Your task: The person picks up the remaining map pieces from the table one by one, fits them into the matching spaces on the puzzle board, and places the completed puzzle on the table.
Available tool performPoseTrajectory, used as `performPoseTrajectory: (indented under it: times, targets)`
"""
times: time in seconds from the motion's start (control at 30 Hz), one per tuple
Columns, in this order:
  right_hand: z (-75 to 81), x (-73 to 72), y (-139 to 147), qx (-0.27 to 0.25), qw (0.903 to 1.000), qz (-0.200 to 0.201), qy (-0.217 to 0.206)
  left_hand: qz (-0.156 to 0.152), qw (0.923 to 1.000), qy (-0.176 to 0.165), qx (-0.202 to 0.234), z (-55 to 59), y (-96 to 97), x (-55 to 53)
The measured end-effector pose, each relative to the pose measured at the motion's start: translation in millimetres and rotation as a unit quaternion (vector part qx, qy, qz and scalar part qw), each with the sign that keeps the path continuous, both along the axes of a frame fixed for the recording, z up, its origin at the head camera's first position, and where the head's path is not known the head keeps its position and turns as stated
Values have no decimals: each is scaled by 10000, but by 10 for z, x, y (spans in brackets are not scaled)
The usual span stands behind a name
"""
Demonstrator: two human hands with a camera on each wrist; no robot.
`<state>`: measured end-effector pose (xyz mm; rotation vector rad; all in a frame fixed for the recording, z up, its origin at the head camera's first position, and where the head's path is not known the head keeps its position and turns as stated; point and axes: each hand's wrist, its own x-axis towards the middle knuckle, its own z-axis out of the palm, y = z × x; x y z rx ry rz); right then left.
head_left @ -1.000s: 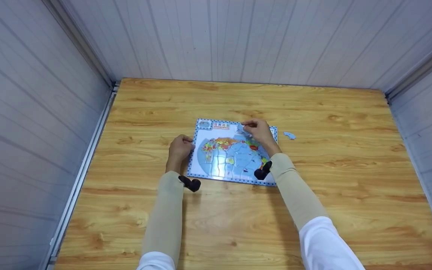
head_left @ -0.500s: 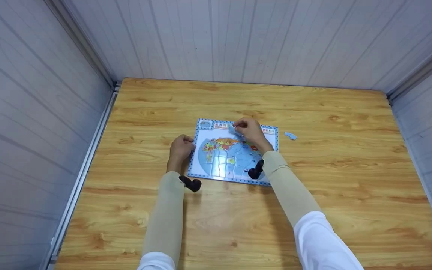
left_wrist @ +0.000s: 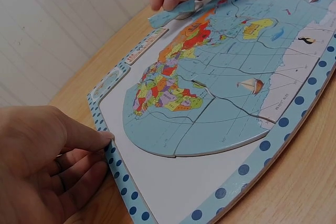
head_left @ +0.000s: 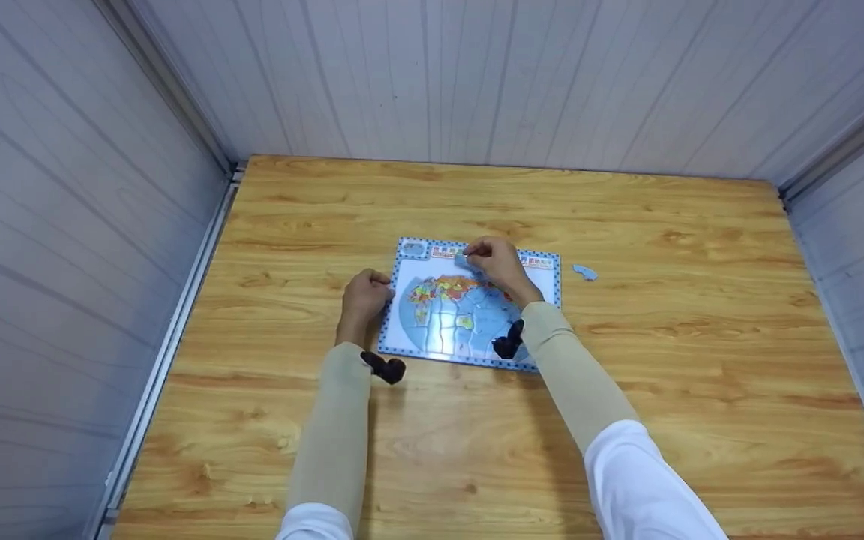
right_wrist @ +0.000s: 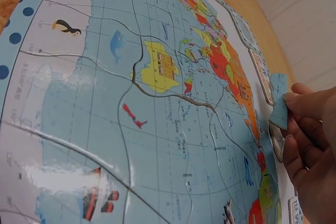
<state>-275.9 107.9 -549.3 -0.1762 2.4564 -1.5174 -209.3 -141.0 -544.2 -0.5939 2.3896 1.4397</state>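
Note:
A world-map jigsaw puzzle board (head_left: 409,268) with a dotted blue border lies on the table. At its left edge is my left hand (head_left: 364,297). The left wrist view has that hand (left_wrist: 50,156) with a digit on the border (left_wrist: 124,179) and the other fingers curled beside the edge. Over the board's top part, my right hand (head_left: 498,264) pinches a light-blue puzzle piece (right_wrist: 280,100) between thumb and fingers. This piece (left_wrist: 170,15) is held tilted near the title strip. Part of the map's upper edge is hidden by the right hand in the head view.
One loose blue puzzle piece (head_left: 584,272) lies on the wooden table (head_left: 664,315), right of the board. Pale panel walls (head_left: 477,82) stand behind and at both sides. A black wrist camera (head_left: 385,368) sits on each wrist.
My right hand has shifted left along the board's top with the puzzle piece, then nearly stopped. The left hand stays at the left edge. The loose piece has not moved.

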Motion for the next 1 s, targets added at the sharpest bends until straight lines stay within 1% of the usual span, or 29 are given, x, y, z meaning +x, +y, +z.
performPoseTrajectory:
  times: [0.2, 0.33, 0.5, 0.6, 0.73, 0.87, 1.0]
  targets:
    - [-40, -35, -43, 89, 9999, 94, -33, -48, 10000, 17, -80, -22, -8, -18]
    - [-22, -54, -64, 158, 9997, 134, -112, -49, 9999, 45, -123, -42, -10, -38]
    - [1, -56, -71, 184, 9994, 264, -136, -23, 10000, -31, -65, -50, -7, -33]
    - [4, -62, -76, 219, 9990, 385, -43, -21, 10000, -61, -66, -53, -6, -34]
    - [4, -68, -89, 344, 9981, 489, 142, -10, 10000, -15, -51, -57, -4, -37]
    - [-9, -65, -93, 454, 9973, 507, 267, -18, 10000, -34, -33, -58, -1, -35]
    - [-35, -63, -93, 495, 9972, 486, 270, -17, 10000, -69, -28, -56, 1, -26]
